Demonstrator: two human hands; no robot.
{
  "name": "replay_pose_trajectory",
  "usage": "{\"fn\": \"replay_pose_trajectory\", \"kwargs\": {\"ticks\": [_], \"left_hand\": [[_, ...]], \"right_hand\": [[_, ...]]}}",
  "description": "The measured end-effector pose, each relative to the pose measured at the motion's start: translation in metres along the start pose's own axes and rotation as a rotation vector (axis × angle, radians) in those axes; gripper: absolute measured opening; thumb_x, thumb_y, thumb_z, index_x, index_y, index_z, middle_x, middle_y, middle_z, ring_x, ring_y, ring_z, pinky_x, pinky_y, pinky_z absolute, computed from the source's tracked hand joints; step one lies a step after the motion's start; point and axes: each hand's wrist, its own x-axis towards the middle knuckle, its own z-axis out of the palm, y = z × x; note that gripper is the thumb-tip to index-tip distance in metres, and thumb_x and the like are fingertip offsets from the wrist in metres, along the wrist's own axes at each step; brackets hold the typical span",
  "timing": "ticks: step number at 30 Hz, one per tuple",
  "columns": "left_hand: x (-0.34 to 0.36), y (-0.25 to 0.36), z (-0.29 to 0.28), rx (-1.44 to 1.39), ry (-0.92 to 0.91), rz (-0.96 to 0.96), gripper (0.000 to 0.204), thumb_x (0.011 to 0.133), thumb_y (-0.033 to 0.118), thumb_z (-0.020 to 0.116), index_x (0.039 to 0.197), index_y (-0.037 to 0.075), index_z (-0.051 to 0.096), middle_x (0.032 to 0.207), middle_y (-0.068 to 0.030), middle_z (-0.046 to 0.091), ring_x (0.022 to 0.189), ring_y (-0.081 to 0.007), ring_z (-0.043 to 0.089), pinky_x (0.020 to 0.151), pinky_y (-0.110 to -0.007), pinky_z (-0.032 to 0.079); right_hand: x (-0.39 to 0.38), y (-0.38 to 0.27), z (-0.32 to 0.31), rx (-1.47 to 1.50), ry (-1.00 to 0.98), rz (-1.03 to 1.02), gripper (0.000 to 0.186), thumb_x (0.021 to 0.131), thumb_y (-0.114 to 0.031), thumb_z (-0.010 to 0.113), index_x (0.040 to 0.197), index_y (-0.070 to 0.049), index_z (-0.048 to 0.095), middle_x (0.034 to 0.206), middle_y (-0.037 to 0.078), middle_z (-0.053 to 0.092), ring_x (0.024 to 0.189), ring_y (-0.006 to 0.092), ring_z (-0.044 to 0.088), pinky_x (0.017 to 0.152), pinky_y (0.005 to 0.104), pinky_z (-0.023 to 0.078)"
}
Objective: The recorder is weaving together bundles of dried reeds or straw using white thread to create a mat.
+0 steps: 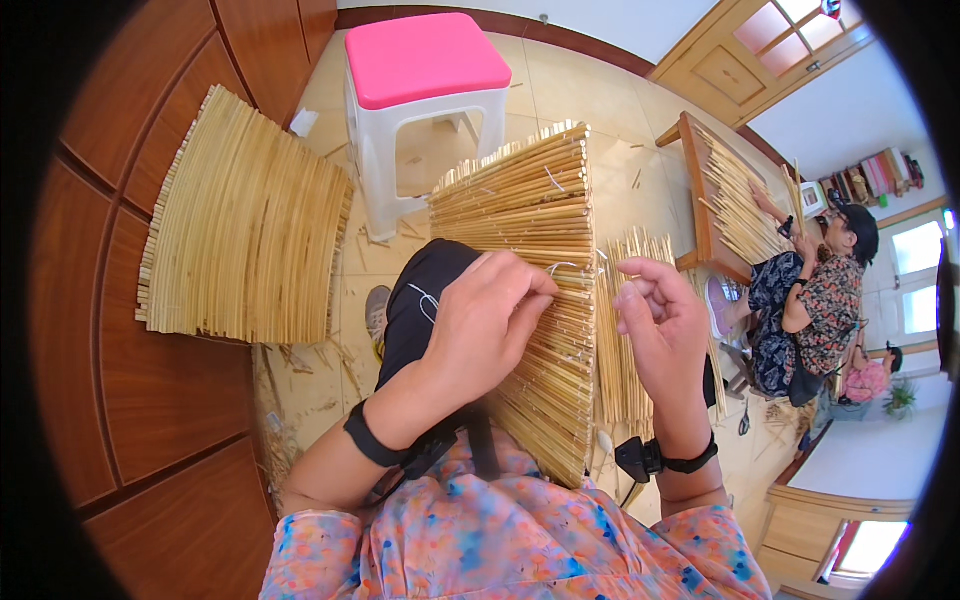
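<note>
A mat of bundled straw-coloured reeds [540, 370] lies across my lap, with short white cords [560, 178] along it. My left hand [487, 320] pinches at the middle of this mat; a cord loop is beside its fingertips, but what they grip is hidden. To the right of the mat's edge, my right hand [660, 330] is raised with its fingers curled in; anything in them is too small to make out. Loose reeds [630, 385] lie beyond that hand. My dark-clad leg [410, 290] shows under my left hand.
A finished-looking reed mat [235, 220] leans by wooden cabinets [75, 370] at left. A pink-topped stool [425, 55] stands ahead. At right, a person [830, 300] handles reeds beside a wooden table [690, 190]; another person [865, 380] is farther back. Scraps litter the floor.
</note>
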Motion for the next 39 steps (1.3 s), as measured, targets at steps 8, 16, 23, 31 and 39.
{"fn": "replay_pose_trajectory", "kwargs": {"ticks": [8, 16, 23, 31, 39], "left_hand": [[0.005, -0.013, 0.020, 0.009, 0.132, 0.016, 0.014, 0.079, -0.006, 0.071, 0.089, 0.001, 0.063, 0.083, -0.0110, 0.061, 0.073, -0.0254, 0.061, 0.060, -0.033, 0.049], [0.006, -0.008, 0.022, 0.067, 0.149, 0.069, 0.018, 0.076, -0.007, 0.071, 0.089, 0.001, 0.062, 0.081, -0.0116, 0.059, 0.071, -0.0287, 0.060, 0.059, -0.035, 0.048], [0.009, -0.010, 0.025, 0.064, 0.153, 0.126, 0.019, 0.077, -0.008, 0.070, 0.091, 0.002, 0.061, 0.081, -0.0121, 0.057, 0.068, -0.0293, 0.060, 0.059, -0.036, 0.048], [0.006, -0.010, 0.025, -0.028, 0.180, 0.108, 0.017, 0.081, -0.005, 0.067, 0.093, 0.003, 0.059, 0.085, -0.0132, 0.058, 0.071, -0.0313, 0.060, 0.061, -0.037, 0.049], [0.001, -0.019, 0.003, 0.098, 0.054, 0.132, 0.017, 0.081, -0.004, 0.070, 0.093, 0.004, 0.060, 0.085, -0.0135, 0.060, 0.075, -0.0321, 0.063, 0.064, -0.038, 0.052]], "right_hand": [[0.008, 0.009, 0.013, 0.071, -0.040, 0.067, 0.021, 0.091, -0.007, 0.069, 0.109, 0.002, 0.065, 0.086, 0.002, 0.066, 0.059, -0.0002, 0.053, 0.052, 0.0172, 0.042], [0.010, 0.014, 0.014, 0.106, -0.097, 0.122, 0.022, 0.089, -0.007, 0.069, 0.108, 0.003, 0.065, 0.084, 0.000, 0.064, 0.058, -0.0008, 0.051, 0.051, 0.0167, 0.039], [0.008, 0.014, 0.016, 0.184, -0.110, 0.144, 0.023, 0.088, -0.006, 0.070, 0.109, 0.002, 0.064, 0.085, -0.002, 0.062, 0.057, -0.0026, 0.048, 0.048, 0.0165, 0.036], [0.002, 0.006, 0.021, 0.085, -0.075, 0.177, 0.020, 0.088, -0.006, 0.071, 0.105, 0.002, 0.065, 0.081, 0.000, 0.064, 0.055, -0.0013, 0.050, 0.046, 0.0180, 0.036], [0.005, 0.006, 0.020, 0.086, -0.074, 0.139, 0.020, 0.087, -0.007, 0.071, 0.104, 0.002, 0.066, 0.080, 0.001, 0.066, 0.055, 0.0001, 0.053, 0.047, 0.0191, 0.039]]}}
